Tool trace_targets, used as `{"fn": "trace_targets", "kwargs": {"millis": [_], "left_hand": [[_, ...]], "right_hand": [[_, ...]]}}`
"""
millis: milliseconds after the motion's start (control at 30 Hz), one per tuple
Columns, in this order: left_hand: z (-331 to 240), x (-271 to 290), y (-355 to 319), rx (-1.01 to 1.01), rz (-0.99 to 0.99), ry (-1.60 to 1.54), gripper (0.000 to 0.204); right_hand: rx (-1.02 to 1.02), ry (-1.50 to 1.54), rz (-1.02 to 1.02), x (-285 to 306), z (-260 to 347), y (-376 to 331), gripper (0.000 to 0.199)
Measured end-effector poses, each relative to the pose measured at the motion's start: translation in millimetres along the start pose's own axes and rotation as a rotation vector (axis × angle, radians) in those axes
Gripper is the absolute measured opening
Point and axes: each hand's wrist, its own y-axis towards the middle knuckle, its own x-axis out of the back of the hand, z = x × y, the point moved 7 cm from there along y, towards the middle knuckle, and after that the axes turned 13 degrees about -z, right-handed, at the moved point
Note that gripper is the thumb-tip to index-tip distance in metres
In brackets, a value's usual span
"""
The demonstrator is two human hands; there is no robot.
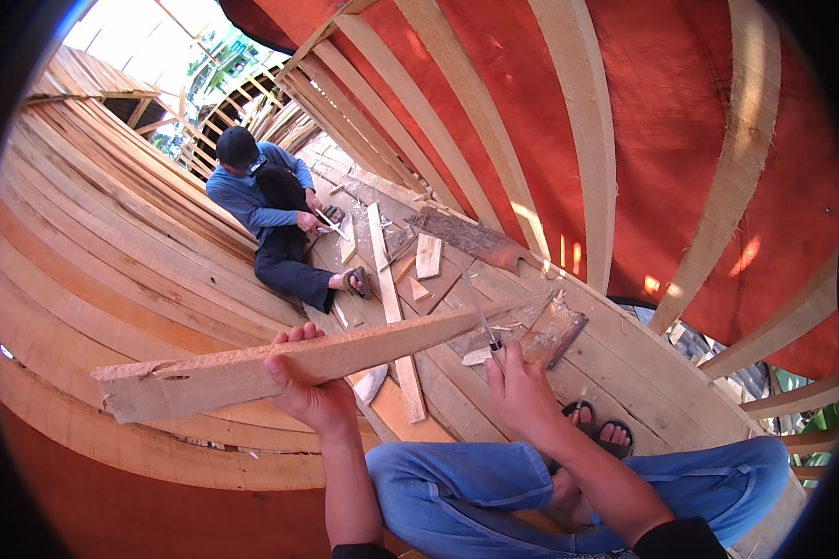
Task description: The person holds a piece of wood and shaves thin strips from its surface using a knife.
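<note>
A long, tapering piece of wood [196, 377] slants across in front of me, its broad rough end at the left and its thin end pointing right. My left hand [312, 387] is closed around it from below, near the wide end. In my right hand [520, 396] is a knife [482, 315] with a long narrow blade and a dark handle. The blade points up and away, crossing the wood close to its thin end; whether it touches the wood I cannot tell. Beyond that thin end lies a split block with bark [555, 331].
A seated co-worker [261, 200] in a blue top works on a small wood piece at the far left. Offcuts, shavings, a bark slab [466, 236] and a long strip [385, 279] lie on the plank floor. Curved ribs [583, 121] line red sheeting; a planked wall [112, 270] curves at left.
</note>
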Motion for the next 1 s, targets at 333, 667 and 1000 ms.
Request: {"fn": "trace_targets", "kwargs": {"millis": [333, 667, 1000], "left_hand": [[-6, -10, -3, -0.032, 0.02, -0.007, 0.051], [-2, -10, -7, -0.008, 0.002, -0.012, 0.054], [-12, -5, -3, -0.03, 0.028, -0.004, 0.053]], "right_hand": [[-0.06, -0.123, 0.133, -24, -41, 2, 0.029], [-0.077, -0.166, 0.118, -24, -47, 6, 0.029], [0.015, 0.057, -0.055, 19, 13, 16, 0.029]]}}
